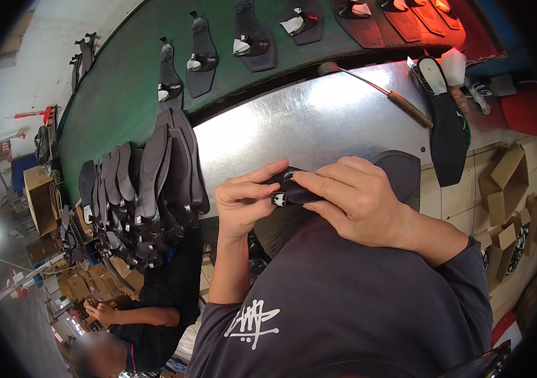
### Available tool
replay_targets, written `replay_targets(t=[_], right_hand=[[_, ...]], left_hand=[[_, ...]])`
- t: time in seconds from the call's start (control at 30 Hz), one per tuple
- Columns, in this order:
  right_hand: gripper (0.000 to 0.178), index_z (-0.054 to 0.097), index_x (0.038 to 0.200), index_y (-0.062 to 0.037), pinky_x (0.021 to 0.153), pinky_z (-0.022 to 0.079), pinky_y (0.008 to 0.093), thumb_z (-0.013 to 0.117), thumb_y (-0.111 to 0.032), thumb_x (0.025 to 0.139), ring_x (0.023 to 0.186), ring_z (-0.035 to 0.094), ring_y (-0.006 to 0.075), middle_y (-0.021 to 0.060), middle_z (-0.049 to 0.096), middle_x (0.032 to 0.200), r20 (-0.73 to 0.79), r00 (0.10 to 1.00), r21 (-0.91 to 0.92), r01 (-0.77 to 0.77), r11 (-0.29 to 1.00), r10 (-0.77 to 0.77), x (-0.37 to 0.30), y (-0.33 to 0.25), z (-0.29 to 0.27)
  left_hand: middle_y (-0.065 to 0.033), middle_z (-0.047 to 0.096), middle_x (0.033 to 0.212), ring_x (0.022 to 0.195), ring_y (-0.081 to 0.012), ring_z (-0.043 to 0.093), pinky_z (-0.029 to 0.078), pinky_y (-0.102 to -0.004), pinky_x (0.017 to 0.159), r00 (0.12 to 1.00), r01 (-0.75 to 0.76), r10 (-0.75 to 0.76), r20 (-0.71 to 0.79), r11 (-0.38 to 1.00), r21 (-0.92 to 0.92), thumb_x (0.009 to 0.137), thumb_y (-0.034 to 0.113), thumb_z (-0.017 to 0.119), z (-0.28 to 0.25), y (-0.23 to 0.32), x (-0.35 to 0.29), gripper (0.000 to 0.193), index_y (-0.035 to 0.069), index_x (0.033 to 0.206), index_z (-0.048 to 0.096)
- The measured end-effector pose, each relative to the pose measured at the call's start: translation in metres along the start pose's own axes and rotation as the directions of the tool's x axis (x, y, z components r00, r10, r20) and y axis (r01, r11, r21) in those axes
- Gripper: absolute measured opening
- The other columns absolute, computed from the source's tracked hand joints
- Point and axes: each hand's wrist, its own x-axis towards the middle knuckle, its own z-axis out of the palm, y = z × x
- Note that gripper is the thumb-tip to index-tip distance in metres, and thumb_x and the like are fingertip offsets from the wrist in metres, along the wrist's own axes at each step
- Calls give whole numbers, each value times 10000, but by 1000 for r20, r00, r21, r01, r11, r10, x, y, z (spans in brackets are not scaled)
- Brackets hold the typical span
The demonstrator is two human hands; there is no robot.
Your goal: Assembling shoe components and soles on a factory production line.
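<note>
In front of my chest, both hands are closed on a small glossy black sandal strap (pixel 301 194) with a white patch at its left end. My left hand (pixel 249 192) grips that left end between fingers and thumb. From the other side my right hand (pixel 356 198) pinches the strap, its fingers bent over the top. Behind the right hand, a dark grey sandal sole (pixel 400 173) lies at the edge of the metal table (pixel 249 135), partly covered by the hand and wrist.
Piled dark soles (pixel 155 176) stand at the left. Soles with straps (pixel 252 44) line the green conveyor (pixel 117 82) beyond. A wooden-handled hammer (pixel 410 108) and a black shoe form (pixel 448 126) lie right. Cardboard boxes (pixel 504 183) sit on the floor. A co-worker (pixel 148 321) is at lower left.
</note>
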Motion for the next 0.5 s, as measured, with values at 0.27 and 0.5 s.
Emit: replay_targets(t=[0.27, 0.5], right_hand=[[415, 618, 1102, 4, 677, 477, 381, 740, -103, 719, 741, 601, 278, 106, 613, 835, 81, 996, -21, -38, 999, 40, -2, 3, 0], [223, 644, 999, -19, 739, 498, 309, 682, -33, 780, 808, 663, 220, 119, 677, 897, 211, 904, 305, -421, 854, 371, 0, 16, -1]], left_hand=[[-285, 594, 1205, 1065, -261, 630, 533, -332, 873, 997, 44, -39, -64, 996, 74, 736, -151, 633, 21, 2, -1, 316, -54, 1031, 689], [-179, 593, 1256, 1043, -207, 634, 608, -280, 727, 911, 354, -367, -188, 930, -102, 897, -64, 494, 31, 3, -1, 324, -27, 1195, 614]])
